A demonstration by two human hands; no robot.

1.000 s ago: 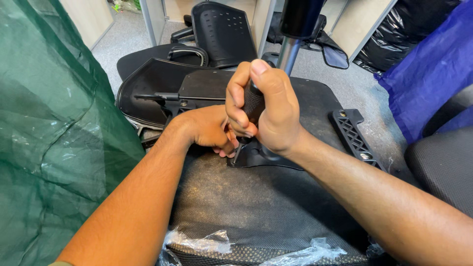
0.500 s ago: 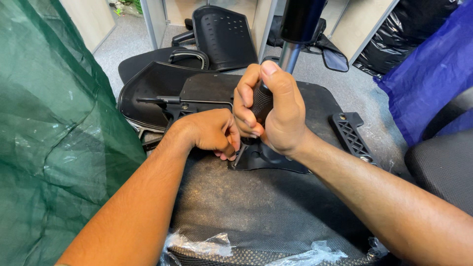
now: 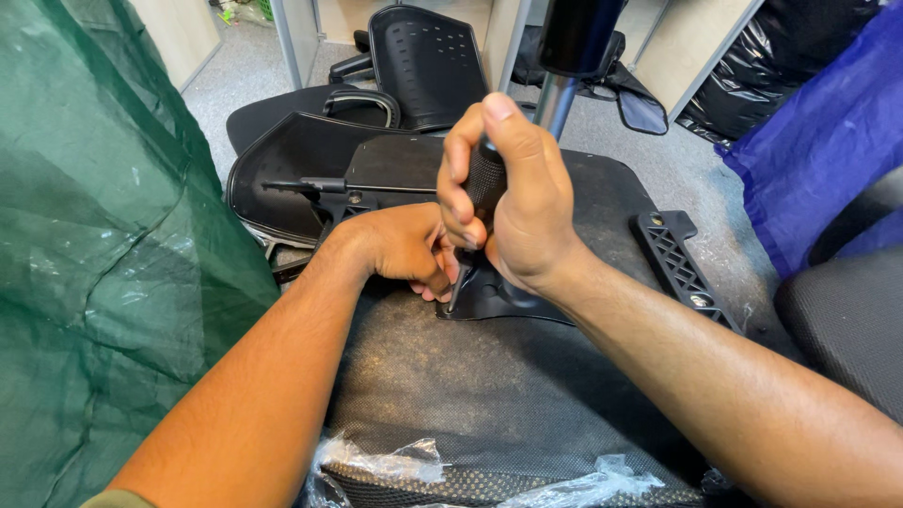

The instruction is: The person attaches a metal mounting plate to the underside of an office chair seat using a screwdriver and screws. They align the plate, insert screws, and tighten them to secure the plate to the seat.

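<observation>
Head view: right hand (image 3: 513,202) is gripping a black-handled screwdriver (image 3: 482,188), fingers clamped round the handle, its shaft pointing down at a black plate (image 3: 508,299) lying on the underside of an upturned chair seat (image 3: 489,386). Left hand (image 3: 400,246) is resting on the seat just beside the shaft, fingers curled together by the tip; whether they are pinching anything cannot be told. A chrome column (image 3: 557,99) is rising behind. A black armrest (image 3: 679,259) is lying to the right; green sheeting (image 3: 103,245) is hanging at left.
</observation>
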